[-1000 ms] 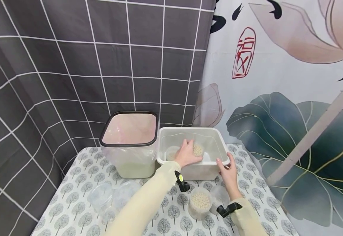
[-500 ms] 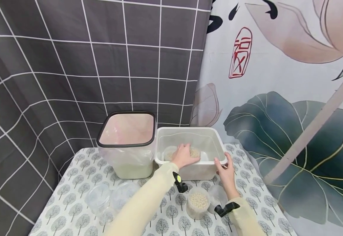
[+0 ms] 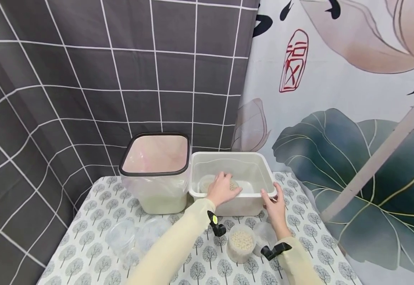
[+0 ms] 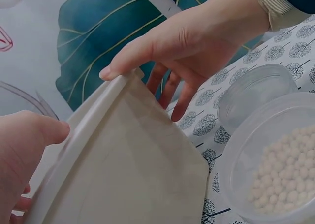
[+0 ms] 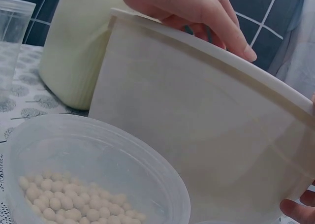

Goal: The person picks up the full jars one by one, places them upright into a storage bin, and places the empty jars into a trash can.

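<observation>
Inside a white plastic bin [image 3: 246, 202], my left hand [image 3: 222, 189] reaches over the front rim and holds a clear round tub of pale beads [image 3: 233, 185], mostly hidden beneath the fingers. A second clear tub [image 3: 205, 183] sits to its left in the bin. My right hand [image 3: 275, 208] grips the bin's front right corner; in the left wrist view its thumb lies on the rim [image 4: 106, 93] and the fingers are along the outer side. In front of the bin stands an open tub of pale round beads [image 3: 241, 242], beside a clear lid or shallow tub [image 3: 264, 236].
A lined waste bin with a black rim [image 3: 155, 174] stands directly left of the white bin. Several clear plastic tubs or lids [image 3: 121, 233] lie at the table's left front. A tree-patterned cloth [image 3: 96, 229] covers the table, with hanging curtains behind.
My left hand has lowered slightly and shifted a little left in the white bin, with the bead tub sinking under it. The right hand has stayed at the corner.
</observation>
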`<state>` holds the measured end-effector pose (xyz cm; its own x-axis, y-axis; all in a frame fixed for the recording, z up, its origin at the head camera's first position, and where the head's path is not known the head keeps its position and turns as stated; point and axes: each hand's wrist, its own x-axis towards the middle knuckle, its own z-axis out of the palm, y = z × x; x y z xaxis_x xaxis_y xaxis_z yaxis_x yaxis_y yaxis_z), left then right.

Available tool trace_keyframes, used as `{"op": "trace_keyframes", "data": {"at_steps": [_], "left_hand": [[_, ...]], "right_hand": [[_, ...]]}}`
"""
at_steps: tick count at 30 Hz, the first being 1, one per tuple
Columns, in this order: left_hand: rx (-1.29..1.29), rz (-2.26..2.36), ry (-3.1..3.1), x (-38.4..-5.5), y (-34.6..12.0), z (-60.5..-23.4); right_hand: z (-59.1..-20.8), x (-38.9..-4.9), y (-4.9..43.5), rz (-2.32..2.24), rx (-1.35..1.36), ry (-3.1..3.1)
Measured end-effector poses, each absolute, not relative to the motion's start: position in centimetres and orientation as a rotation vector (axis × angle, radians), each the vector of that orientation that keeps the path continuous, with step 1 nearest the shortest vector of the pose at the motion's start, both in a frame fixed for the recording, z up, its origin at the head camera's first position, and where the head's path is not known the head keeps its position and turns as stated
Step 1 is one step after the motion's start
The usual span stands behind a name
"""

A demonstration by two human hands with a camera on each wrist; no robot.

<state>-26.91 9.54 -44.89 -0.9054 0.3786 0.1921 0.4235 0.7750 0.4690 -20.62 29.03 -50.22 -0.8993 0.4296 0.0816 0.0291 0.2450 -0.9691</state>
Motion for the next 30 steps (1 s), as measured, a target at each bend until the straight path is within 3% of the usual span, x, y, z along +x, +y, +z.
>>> {"op": "trace_keyframes", "data": {"at_steps": [30], "left_hand": [[-0.755, -0.620, -2.609, -21.9, 8.4, -43.4]], "right_hand": [[-50.5, -20.7, 29.0, 1.684, -0.419, -2.191]]}}
